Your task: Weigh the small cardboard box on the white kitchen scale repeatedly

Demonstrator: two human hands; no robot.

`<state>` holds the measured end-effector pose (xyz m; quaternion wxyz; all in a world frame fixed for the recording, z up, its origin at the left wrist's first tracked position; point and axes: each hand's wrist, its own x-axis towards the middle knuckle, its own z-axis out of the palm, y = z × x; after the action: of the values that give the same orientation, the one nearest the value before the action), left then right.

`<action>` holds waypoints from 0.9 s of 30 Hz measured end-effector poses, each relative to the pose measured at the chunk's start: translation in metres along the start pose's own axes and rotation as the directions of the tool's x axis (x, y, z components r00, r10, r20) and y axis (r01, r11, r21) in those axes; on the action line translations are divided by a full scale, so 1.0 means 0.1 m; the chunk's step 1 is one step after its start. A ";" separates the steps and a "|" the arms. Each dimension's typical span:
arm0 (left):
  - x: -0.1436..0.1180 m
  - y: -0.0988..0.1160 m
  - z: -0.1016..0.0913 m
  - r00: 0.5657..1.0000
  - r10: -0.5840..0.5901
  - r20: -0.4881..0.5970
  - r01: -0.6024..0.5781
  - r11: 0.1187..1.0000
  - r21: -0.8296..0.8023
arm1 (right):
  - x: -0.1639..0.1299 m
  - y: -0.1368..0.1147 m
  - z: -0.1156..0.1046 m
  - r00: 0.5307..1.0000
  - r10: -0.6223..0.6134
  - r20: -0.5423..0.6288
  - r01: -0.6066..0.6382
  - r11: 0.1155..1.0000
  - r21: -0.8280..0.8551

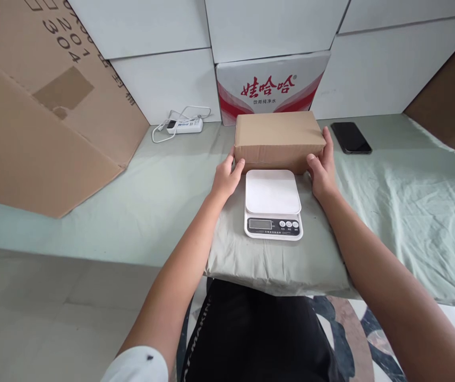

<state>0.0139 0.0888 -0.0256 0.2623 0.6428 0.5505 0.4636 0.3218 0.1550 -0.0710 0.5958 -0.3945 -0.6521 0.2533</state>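
A closed brown cardboard box (278, 130) is held between my two hands at the back of the cloth-covered table. My left hand (228, 175) grips its left end, thumb on the front face and the other fingers partly hidden behind the side. On the right end, my right hand (323, 165) has its thumb at the front corner and its fingers along the side. Just in front of the box lies a white digital kitchen scale (273, 204) with a bare weighing plate and a blank display. Whether the box touches the table is hard to see.
A white power strip (185, 126) with a looped cable lies at the back left. A black phone (350, 138) rests right of the box. Behind stand white boxes and a red-and-white printed carton (273, 85). A large cardboard sheet (52, 122) stands at left.
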 end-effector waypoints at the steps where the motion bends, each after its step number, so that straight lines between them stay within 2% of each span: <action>1: 0.01 0.00 0.01 1.000 0.011 -0.013 -0.011 1.000 -0.004 | 0.00 -0.02 0.01 1.000 -0.009 -0.009 0.009 1.000 -0.006; 3: 0.03 0.02 0.00 0.998 0.045 -0.039 -0.046 0.999 -0.010 | 0.01 -0.13 0.03 0.998 -0.042 -0.039 0.042 0.999 -0.020; 6: -0.05 0.16 -0.09 0.988 0.125 -0.094 -0.127 0.992 -0.016 | -0.02 -0.51 0.03 0.993 -0.094 -0.077 0.091 0.995 -0.040; 9: -0.32 0.40 -0.27 0.972 0.177 -0.153 -0.180 0.984 -0.006 | -0.16 -0.93 -0.03 0.989 -0.136 -0.056 0.132 0.989 -0.063; 11: -0.58 0.53 -0.38 0.969 0.174 -0.175 -0.172 0.985 0.026 | -0.33 -1.06 -0.11 0.983 -0.183 -0.019 0.182 0.981 -0.062; 14: -0.97 0.58 -0.44 0.979 0.117 -0.166 -0.107 0.992 0.070 | -0.63 -0.97 -0.21 0.978 -0.209 0.021 0.210 0.974 -0.082; 18: -1.28 0.46 -0.34 0.984 0.060 -0.167 -0.047 0.996 0.077 | -0.91 -0.72 -0.26 0.979 -0.201 -0.010 0.198 0.969 -0.148; 21: -1.33 0.37 -0.27 0.982 0.047 -0.181 -0.035 0.997 0.069 | -0.97 -0.66 -0.26 0.981 -0.189 -0.050 0.179 0.971 -0.160; 27: -1.29 0.35 -0.26 0.987 0.036 -0.159 -0.032 0.999 0.022 | -0.97 -0.73 -0.24 0.985 -0.156 -0.074 0.142 0.976 -0.166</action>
<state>0.0117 -0.0471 -0.0246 0.2031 0.6154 0.5632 0.5126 0.3278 0.0313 -0.0647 0.6073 -0.4017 -0.6716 0.1371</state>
